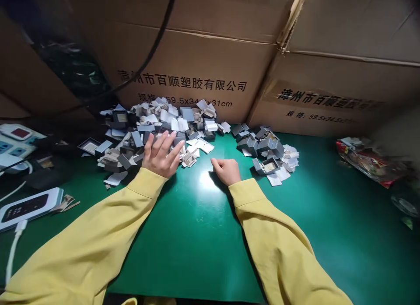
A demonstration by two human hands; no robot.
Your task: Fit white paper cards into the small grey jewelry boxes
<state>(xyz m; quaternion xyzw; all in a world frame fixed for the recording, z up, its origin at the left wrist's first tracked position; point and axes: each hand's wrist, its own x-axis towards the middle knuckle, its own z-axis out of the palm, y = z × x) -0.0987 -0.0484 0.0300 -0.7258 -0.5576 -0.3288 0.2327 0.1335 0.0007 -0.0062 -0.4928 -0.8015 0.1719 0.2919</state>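
My left hand (161,156) is open, fingers spread, at the front of a heap of small grey boxes and white card pieces (164,117). It is nearest to the grey boxes and holds nothing that I can see. My right hand (226,170) rests on the green tabletop (193,235) as a closed fist, thumb on top, with no object showing in it. Right of that fist sits a smaller group of open grey boxes (259,143), with white card inserts (288,158) beside them.
Large cardboard cartons (183,55) with printed lettering stand along the back. A power strip (18,141) and a white device with a screen (29,208) and cable lie at left. A red plastic packet (367,163) lies at far right. A black cable (157,42) hangs in front.
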